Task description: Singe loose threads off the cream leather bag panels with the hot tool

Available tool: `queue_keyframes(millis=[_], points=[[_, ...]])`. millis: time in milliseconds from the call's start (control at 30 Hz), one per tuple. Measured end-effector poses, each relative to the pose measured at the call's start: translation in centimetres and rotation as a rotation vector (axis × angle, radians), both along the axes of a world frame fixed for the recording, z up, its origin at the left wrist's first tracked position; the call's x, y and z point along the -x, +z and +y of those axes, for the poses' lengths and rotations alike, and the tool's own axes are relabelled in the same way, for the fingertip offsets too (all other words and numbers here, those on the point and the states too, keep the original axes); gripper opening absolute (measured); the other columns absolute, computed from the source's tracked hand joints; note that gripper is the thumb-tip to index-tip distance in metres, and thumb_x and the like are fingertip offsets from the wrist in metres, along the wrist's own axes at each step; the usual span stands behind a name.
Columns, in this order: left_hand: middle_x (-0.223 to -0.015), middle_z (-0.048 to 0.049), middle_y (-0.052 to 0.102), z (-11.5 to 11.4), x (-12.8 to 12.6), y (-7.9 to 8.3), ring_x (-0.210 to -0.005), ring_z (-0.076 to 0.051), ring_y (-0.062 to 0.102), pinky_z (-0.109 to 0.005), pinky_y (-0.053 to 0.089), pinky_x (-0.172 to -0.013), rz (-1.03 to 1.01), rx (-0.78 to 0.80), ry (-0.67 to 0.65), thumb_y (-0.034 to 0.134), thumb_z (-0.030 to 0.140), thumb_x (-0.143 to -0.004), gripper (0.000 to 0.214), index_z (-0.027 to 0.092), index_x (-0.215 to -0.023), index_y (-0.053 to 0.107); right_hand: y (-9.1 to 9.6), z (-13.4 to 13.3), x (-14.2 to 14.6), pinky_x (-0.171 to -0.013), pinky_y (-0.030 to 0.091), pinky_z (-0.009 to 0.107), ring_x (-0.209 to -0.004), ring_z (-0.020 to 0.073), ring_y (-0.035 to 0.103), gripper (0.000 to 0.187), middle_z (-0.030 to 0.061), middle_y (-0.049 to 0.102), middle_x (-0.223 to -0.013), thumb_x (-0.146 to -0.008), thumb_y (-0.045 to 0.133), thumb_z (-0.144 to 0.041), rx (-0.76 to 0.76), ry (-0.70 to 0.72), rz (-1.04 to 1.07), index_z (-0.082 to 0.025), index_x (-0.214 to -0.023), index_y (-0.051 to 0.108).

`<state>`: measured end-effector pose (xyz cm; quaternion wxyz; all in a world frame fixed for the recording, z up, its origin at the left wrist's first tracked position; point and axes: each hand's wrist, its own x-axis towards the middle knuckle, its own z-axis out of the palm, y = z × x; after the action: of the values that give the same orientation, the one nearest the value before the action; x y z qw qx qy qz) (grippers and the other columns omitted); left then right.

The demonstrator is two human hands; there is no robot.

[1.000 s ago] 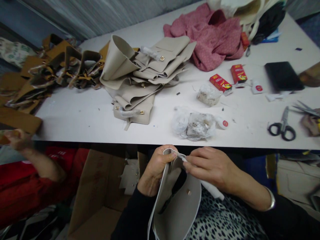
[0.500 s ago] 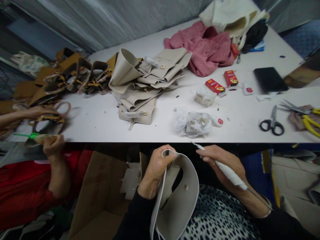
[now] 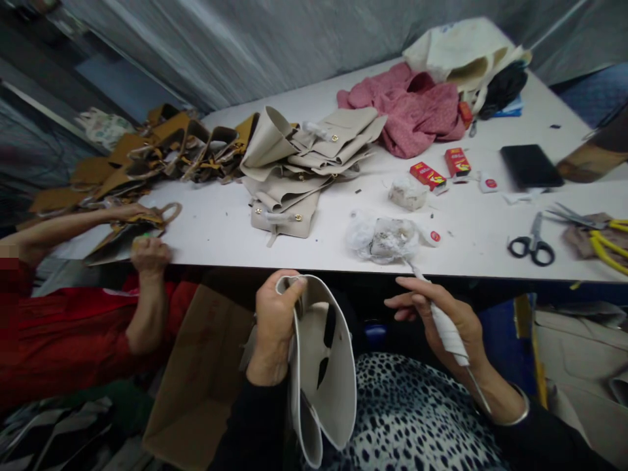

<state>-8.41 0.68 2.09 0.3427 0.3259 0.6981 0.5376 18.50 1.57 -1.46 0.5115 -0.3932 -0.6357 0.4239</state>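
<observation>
My left hand (image 3: pixel 275 320) is closed on the top edge of a folded beige leather bag piece (image 3: pixel 326 373), holding it upright over my lap below the table edge. My right hand (image 3: pixel 441 320) grips a thin pointed tool with a white wrapped handle (image 3: pixel 444 324). The tool's tip points up toward a crumpled plastic bag (image 3: pixel 385 237) at the table's front edge. The two hands are apart, with a gap between the tool and the beige piece.
On the white table (image 3: pixel 220 222) lie a stack of beige bag parts (image 3: pixel 299 170), brown bag parts (image 3: pixel 161 154), pink cloth (image 3: pixel 412 108), red boxes (image 3: pixel 428 174), a black phone (image 3: pixel 530 165) and scissors (image 3: pixel 532 243). A person in red (image 3: pixel 73 327) works at the left. A cardboard box (image 3: pixel 201 379) stands below.
My right hand drew the tool away from the beige piece and out to the right. My left hand turned the piece and shifted it left. The person at left brought a brown part onto the table.
</observation>
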Motion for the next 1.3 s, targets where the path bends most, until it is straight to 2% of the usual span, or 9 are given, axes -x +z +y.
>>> queue_keyframes(millis=[167, 233, 333, 500, 600, 733, 933, 1067, 1300], points=[[-0.073, 0.0032, 0.065, -2.7, 3.1, 2.6, -0.063, -0.012, 0.058, -0.024, 0.045, -0.060, 0.129, -0.242, 0.452, 0.085, 0.032, -0.065, 0.032, 0.014, -0.088, 0.071, 0.2, -0.2, 0.6, -0.071, 0.062, 0.022, -0.077, 0.0130, 0.076, 0.018, 0.0001, 0.080, -0.096, -0.103, 0.063, -0.027, 0.064, 0.063, 0.006, -0.028, -0.119, 0.071], [-0.074, 0.0029, 0.065, -4.0, 3.1, 2.3, -0.064, -0.012, 0.059, -0.024, 0.046, -0.061, 0.150, -0.284, 0.558, 0.085, 0.029, -0.064, 0.032, 0.014, -0.088, 0.071, 0.5, -0.2, 1.1, -0.069, 0.061, 0.022, -0.075, 0.0136, 0.075, 0.014, 0.0007, 0.080, -0.095, -0.100, 0.068, -0.027, 0.037, 0.091, -0.006, -0.026, -0.113, 0.073], [-0.073, 0.0015, 0.067, -5.6, 2.3, 0.6, -0.064, -0.013, 0.059, -0.025, 0.047, -0.061, 0.161, -0.241, 0.617, 0.085, 0.029, -0.064, 0.029, 0.013, -0.085, 0.072, 0.5, -0.5, 1.9, -0.068, 0.057, 0.024, -0.073, 0.0144, 0.074, 0.009, 0.0007, 0.078, -0.089, -0.097, 0.071, -0.028, -0.052, 0.139, -0.058, -0.024, -0.105, 0.074], [-0.070, 0.0004, 0.067, -7.0, 1.4, -1.7, -0.062, -0.014, 0.060, -0.024, 0.046, -0.058, 0.233, -0.129, 0.603, 0.083, 0.033, -0.068, 0.027, 0.013, -0.084, 0.074, -0.6, -0.9, 2.3, -0.072, 0.053, 0.025, -0.079, 0.0150, 0.072, 0.010, 0.0008, 0.077, -0.092, -0.097, 0.072, -0.027, -0.132, 0.191, -0.164, -0.023, -0.107, 0.072], [-0.071, 0.0000, 0.069, -7.4, 1.8, -1.7, -0.065, -0.015, 0.061, -0.025, 0.047, -0.061, 0.368, -0.072, 0.515, 0.084, 0.037, -0.071, 0.028, 0.014, -0.085, 0.075, -0.6, -0.6, 2.5, -0.075, 0.053, 0.025, -0.085, 0.0165, 0.073, 0.018, 0.0029, 0.077, -0.099, -0.099, 0.069, -0.029, -0.138, 0.238, -0.222, -0.023, -0.116, 0.069], [-0.076, -0.0013, 0.071, -7.7, 2.0, -1.4, -0.072, -0.017, 0.065, -0.026, 0.050, -0.068, 0.471, -0.038, 0.420, 0.083, 0.039, -0.075, 0.026, 0.016, -0.085, 0.077, 0.5, 0.1, 3.8, -0.077, 0.053, 0.028, -0.095, 0.0211, 0.076, 0.026, 0.0064, 0.078, -0.116, -0.100, 0.067, -0.031, -0.229, 0.319, -0.407, -0.024, -0.125, 0.066], [-0.077, -0.0029, 0.073, -8.2, 3.0, -1.8, -0.073, -0.019, 0.067, -0.028, 0.052, -0.069, 0.521, 0.008, 0.391, 0.082, 0.042, -0.076, 0.028, 0.017, -0.086, 0.077, 2.2, 0.7, 6.0, -0.059, 0.035, 0.028, -0.075, 0.0236, 0.074, 0.017, 0.0038, 0.079, -0.089, -0.096, 0.072, -0.037, -0.233, 0.419, -0.863, -0.026, -0.109, 0.069], [-0.078, -0.0037, 0.073, -9.1, 4.1, -1.9, -0.072, -0.019, 0.067, -0.028, 0.052, -0.070, 0.565, 0.031, 0.373, 0.080, 0.042, -0.076, 0.027, 0.016, -0.084, 0.077, 1.4, 0.8, 6.6, -0.061, 0.032, 0.028, -0.077, 0.0234, 0.069, 0.021, 0.0042, 0.074, -0.085, -0.091, 0.076, -0.039, -0.200, 0.386, -0.853, -0.023, -0.100, 0.065], [-0.076, -0.0022, 0.069, -10.4, 3.8, -1.3, -0.074, -0.019, 0.065, -0.028, 0.050, -0.073, 0.690, 0.074, 0.330, 0.075, 0.038, -0.081, 0.020, 0.018, -0.078, 0.070, -1.1, 0.7, 7.1, -0.063, 0.034, 0.028, -0.072, 0.0199, 0.059, 0.010, 0.0023, 0.064, -0.080, -0.089, 0.063, -0.016, -0.197, 0.240, -0.675, -0.023, -0.093, 0.057]])
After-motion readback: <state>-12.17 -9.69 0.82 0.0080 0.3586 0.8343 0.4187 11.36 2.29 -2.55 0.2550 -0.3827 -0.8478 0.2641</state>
